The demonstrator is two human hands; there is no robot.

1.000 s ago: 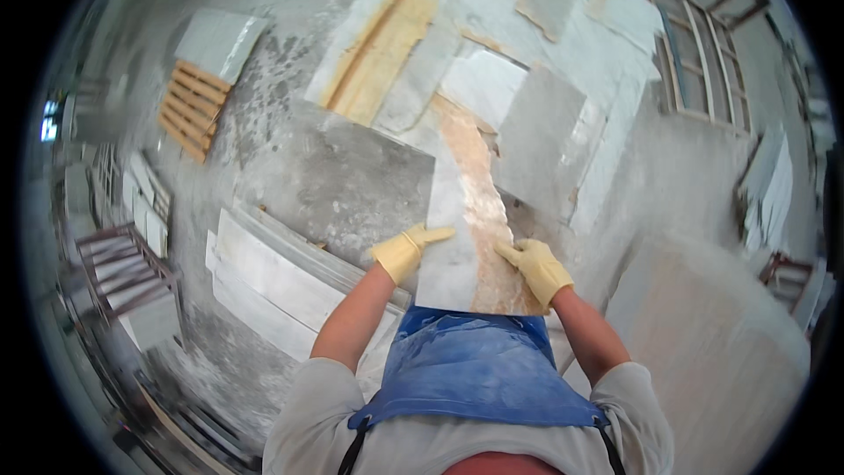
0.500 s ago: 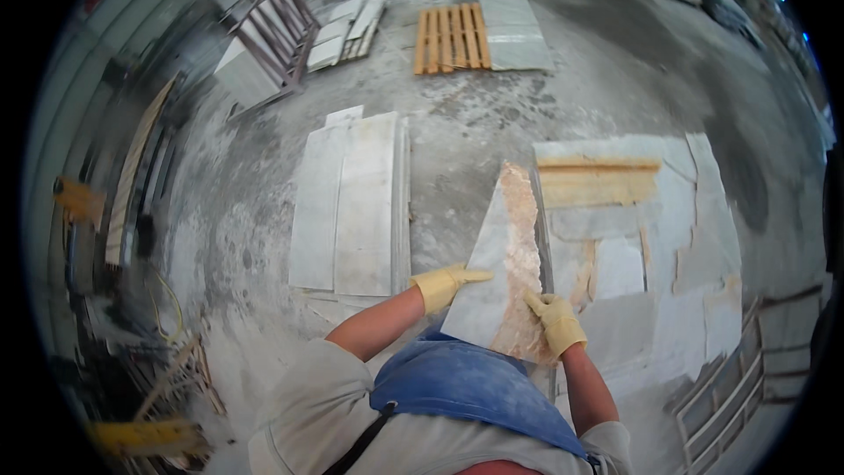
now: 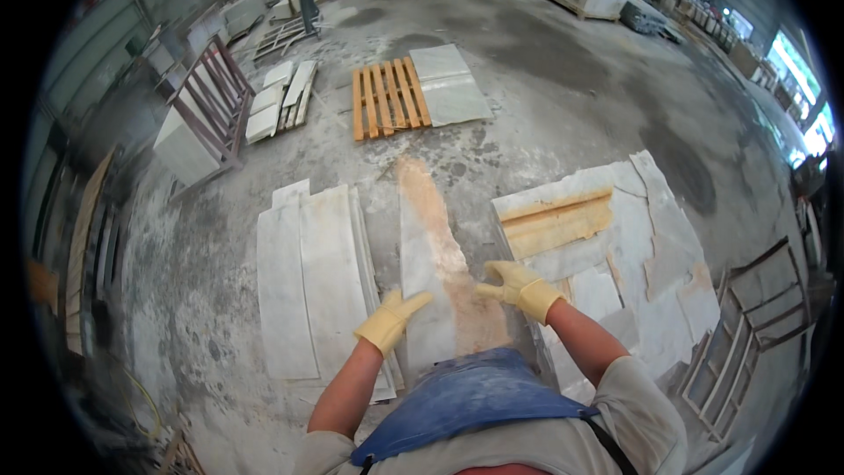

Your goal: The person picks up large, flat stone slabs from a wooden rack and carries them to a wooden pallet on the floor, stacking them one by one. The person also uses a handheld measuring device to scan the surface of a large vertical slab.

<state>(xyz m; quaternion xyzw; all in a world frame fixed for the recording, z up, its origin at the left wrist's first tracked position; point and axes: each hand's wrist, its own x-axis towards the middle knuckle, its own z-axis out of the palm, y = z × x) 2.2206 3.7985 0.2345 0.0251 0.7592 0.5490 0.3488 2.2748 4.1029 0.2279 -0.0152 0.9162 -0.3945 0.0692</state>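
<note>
Stone slab (image 3: 425, 317), one, long and narrow, white along the left and banded with rough brown along the right, was found directly ahead of the blue apron (image 3: 483, 396), lying lengthwise between two groups of stone; whether it was borne by the floor (image 3: 211, 299) or held above it could not be told. Left hand (image 3: 384, 324), in a pale yellow glove, was set at the slab's white edge, its fingertips laid over the face; whether the edge was gripped from beneath was hidden. Right hand (image 3: 526, 292), gloved alike, was placed at the brown edge with thumb and fingers spread well apart, the tips at or just beside the stone, and no firm hold was shown. The step in hand was judged to be the steadying or placing of the slab by its long edges; for any further shift, an even grip on both sides would be called for, with care along the ragged brown margin. Also listed: to the left, a stack of pale slabs (image 3: 330, 281); to the right, a spread of broken-edged sheets (image 3: 664, 233), by which a yellowish ridged piece (image 3: 563, 220) was carried; beyond, an orange-brown slatted pallet (image 3: 393, 97), with a grey-white slab (image 3: 453, 97) laid beside it.
</note>
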